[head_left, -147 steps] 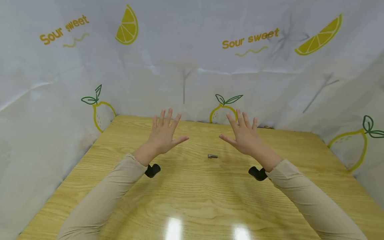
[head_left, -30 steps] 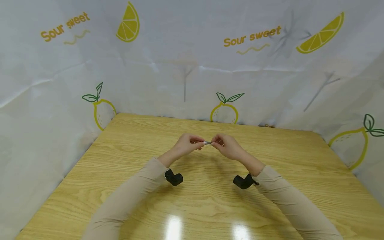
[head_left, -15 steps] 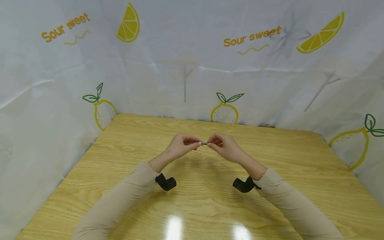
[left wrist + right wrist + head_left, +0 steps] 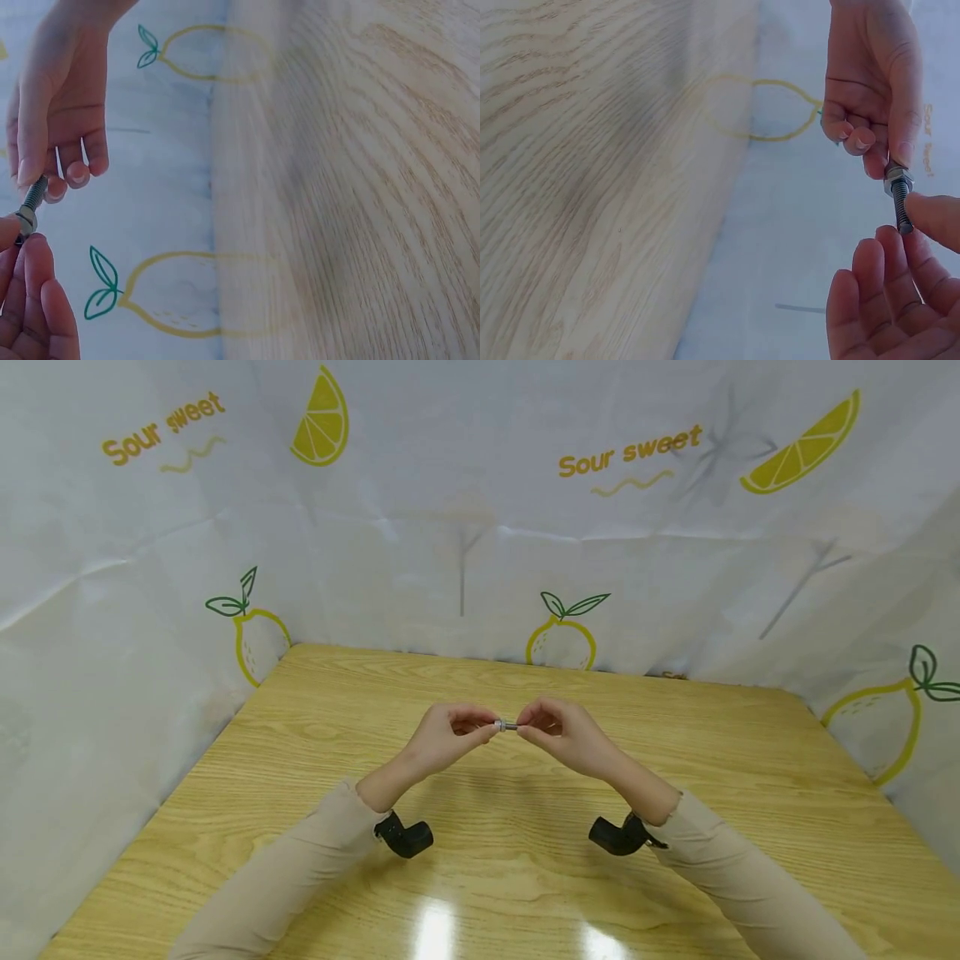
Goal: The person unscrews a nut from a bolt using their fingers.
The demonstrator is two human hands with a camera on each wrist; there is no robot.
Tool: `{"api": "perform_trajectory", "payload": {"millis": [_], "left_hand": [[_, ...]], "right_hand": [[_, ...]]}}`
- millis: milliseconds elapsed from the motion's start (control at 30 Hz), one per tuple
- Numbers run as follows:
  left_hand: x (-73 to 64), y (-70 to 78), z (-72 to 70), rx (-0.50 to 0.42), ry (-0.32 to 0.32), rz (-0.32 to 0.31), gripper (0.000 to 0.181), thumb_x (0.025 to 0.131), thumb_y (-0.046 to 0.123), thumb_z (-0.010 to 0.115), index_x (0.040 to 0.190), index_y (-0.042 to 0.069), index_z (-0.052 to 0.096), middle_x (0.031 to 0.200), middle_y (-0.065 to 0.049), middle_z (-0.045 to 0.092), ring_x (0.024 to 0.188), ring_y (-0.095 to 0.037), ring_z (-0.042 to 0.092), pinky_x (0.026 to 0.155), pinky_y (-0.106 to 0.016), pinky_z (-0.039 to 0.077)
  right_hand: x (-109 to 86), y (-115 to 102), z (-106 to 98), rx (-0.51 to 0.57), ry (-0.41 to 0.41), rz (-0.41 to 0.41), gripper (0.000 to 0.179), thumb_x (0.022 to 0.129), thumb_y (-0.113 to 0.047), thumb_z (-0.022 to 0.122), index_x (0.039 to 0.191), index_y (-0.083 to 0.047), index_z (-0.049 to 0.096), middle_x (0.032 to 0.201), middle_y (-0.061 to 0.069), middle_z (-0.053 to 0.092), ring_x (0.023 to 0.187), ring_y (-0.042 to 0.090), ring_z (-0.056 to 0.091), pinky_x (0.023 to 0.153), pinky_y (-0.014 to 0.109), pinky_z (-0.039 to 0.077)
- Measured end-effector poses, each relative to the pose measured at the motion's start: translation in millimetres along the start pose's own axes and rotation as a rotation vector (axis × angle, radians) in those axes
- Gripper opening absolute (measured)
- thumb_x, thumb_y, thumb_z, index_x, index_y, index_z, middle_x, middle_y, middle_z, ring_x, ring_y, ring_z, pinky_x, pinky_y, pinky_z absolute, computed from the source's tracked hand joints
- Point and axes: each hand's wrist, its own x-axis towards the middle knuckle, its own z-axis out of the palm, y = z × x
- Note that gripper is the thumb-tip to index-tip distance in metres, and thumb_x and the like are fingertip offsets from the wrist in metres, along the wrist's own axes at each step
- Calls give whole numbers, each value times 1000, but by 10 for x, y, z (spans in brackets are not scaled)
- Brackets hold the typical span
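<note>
Between my two hands a small silver bolt [image 4: 512,727] is held level above the table. My left hand [image 4: 441,739] pinches its head end between thumb and fingertips, covering part of the head. The thumb and fingers of my right hand [image 4: 566,739] pinch the tip of the threaded shaft. Close to the head, a hex nut [image 4: 899,180] sits round the shaft in the right wrist view, with bare thread [image 4: 901,204] between it and the right thumb. The left wrist view also shows the thread [image 4: 34,195] running between both hands' fingertips.
A wood-grain table [image 4: 480,877] spreads under both arms. White sheeting [image 4: 420,568] with lemon prints rises along its back and sides. Black wrist mounts [image 4: 405,839] hang below both sleeves.
Earlier the bolt lay on the table under two spread hands; now both pinch it in the air. Over the last second, hands and bolt have shifted slightly left and towards me.
</note>
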Motion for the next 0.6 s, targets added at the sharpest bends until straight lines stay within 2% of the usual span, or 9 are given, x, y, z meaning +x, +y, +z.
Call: {"api": "perform_trajectory", "payload": {"millis": [100,267,333,600], "left_hand": [[-37,21,13,5,7,25,23,89,17,64,107,3,69,98,-16,71,88,-35,65,69,-23,54],[-86,55,38,25,5,49,25,89,19,64,109,4,69,101,-14,70,85,-24,67,70,-23,54],[-98,64,47,32,4,57,25,90,20,64,109,5,69,102,-14,70,84,-19,67,71,-22,54],[-113,57,68,31,7,105,25,90,18,63,110,2,68,102,-16,70,85,-21,67,71,-21,54]], "right_hand": [[-12,-20,2,10,-8,-6,15,92,-13,60,101,-2,62,90,11,67,81,18,63,69,23,52],[-23,-36,46,24,-38,-16,21,94,-19,57,106,-3,65,95,10,69,83,12,64,72,24,53],[-27,-41,67,30,-51,-19,22,95,-20,56,106,-3,65,97,11,69,85,12,65,74,24,53],[-29,-77,100,16,-45,-10,21,94,-18,56,105,-3,66,96,13,69,85,17,66,75,23,53]]}}
